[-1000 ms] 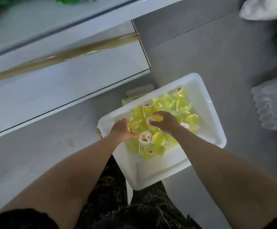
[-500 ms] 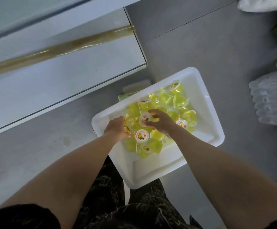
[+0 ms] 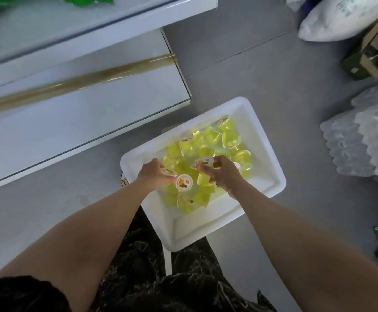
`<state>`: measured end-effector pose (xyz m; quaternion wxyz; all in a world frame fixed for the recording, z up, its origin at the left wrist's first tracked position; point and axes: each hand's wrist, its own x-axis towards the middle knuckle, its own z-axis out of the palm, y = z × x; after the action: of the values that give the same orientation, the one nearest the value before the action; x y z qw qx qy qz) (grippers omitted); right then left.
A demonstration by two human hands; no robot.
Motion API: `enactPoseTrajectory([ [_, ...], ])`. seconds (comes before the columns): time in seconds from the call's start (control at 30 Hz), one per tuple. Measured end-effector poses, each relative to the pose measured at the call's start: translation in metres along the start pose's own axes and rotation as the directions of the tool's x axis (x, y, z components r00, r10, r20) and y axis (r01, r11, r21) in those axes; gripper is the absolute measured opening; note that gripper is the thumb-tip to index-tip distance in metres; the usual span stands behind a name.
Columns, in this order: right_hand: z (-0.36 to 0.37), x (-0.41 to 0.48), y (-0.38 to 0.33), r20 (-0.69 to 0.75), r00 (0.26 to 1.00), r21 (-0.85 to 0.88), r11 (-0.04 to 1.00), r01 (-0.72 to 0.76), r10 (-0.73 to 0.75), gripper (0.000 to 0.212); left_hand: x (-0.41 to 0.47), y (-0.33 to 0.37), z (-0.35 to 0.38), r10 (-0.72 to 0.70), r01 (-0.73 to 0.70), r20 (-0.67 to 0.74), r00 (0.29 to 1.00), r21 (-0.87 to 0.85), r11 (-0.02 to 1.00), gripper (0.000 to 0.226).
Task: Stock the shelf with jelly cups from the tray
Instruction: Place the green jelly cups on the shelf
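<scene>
A white plastic tray (image 3: 271,176) sits on the grey floor and holds several yellow-green jelly cups (image 3: 228,140) with white printed lids. My left hand (image 3: 153,174) reaches into the tray's left side and grips jelly cups (image 3: 169,171), one lid showing at its fingertips and another cup (image 3: 184,182) just below. My right hand (image 3: 220,173) is over the middle of the pile and holds a cup (image 3: 203,162) with its lid up. The white shelf (image 3: 75,122) lies to the upper left, its lower board bare.
A brownish clear strip (image 3: 75,81) runs along the shelf edge. Green packaging (image 3: 86,0) lies on the upper board. White sacks (image 3: 336,19), a cardboard box (image 3: 372,52) and stacked clear cups in wrap (image 3: 363,140) stand on the floor at right.
Both hands stay in the tray. My right hand has lifted a lidded cup toward the middle, and my left hand has closed on cups at the left side. The view shifted slightly.
</scene>
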<state>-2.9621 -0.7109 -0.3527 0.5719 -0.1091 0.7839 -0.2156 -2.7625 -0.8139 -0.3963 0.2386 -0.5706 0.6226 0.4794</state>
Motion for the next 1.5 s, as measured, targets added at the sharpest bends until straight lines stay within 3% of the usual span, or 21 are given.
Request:
enactPoseTrajectory([
  [0.13, -0.019, -0.03, -0.015, -0.015, 0.996, -0.002, 0.997, 0.083, -0.083, 0.057, -0.027, 0.009, -0.012, 0.05, -0.056, -0.037, 0.998, -0.179, 0.982, 0.058],
  [0.3, -0.046, -0.067, -0.048, -0.076, 0.968, -0.061, 0.97, 0.235, -0.239, 0.05, -0.075, 0.037, -0.044, 0.113, -0.136, -0.082, 0.99, -0.382, 0.914, 0.081],
  [0.43, -0.066, -0.101, -0.093, -0.105, 0.903, -0.129, 0.906, 0.404, -0.417, 0.058, -0.123, 0.071, -0.086, 0.214, -0.278, -0.211, 0.954, -0.352, 0.894, 0.055],
  [0.6, -0.084, -0.162, -0.178, -0.126, 0.746, -0.194, 0.754, 0.628, -0.654, 0.039, -0.203, 0.116, -0.155, 0.294, -0.452, -0.443, 0.847, -0.307, 0.838, 0.082],
  [0.7, -0.09, -0.211, -0.232, -0.112, 0.626, -0.249, 0.632, 0.734, -0.772, 0.043, -0.258, 0.136, -0.2, 0.323, -0.537, -0.592, 0.738, -0.225, 0.813, 0.072],
  [0.87, -0.085, -0.288, -0.316, -0.097, 0.405, -0.195, 0.417, 0.888, -0.909, 0.048, -0.347, 0.149, -0.279, 0.419, -0.611, -0.735, 0.533, 0.008, 0.792, 0.062],
  [1.0, -0.068, -0.344, -0.378, -0.057, 0.276, -0.158, 0.281, 0.947, -0.96, 0.058, -0.409, 0.14, -0.341, 0.43, -0.572, -0.779, 0.456, 0.113, 0.813, 0.063],
  [1.13, -0.036, -0.38, -0.438, 0.026, 0.196, -0.199, 0.187, 0.962, -0.98, 0.055, -0.449, 0.119, -0.402, 0.396, -0.487, -0.796, 0.457, 0.149, 0.861, 0.056],
  [1.3, 0.021, -0.407, -0.504, 0.133, 0.157, -0.254, 0.12, 0.96, -0.979, 0.05, -0.478, 0.081, -0.479, 0.347, -0.253, -0.79, 0.506, 0.249, 0.935, 0.035],
  [1.5, 0.098, -0.413, -0.566, 0.201, 0.169, -0.347, 0.091, 0.933, -0.965, 0.051, -0.48, 0.037, -0.579, 0.266, -0.04, -0.828, 0.493, 0.284, 0.958, 0.037],
])
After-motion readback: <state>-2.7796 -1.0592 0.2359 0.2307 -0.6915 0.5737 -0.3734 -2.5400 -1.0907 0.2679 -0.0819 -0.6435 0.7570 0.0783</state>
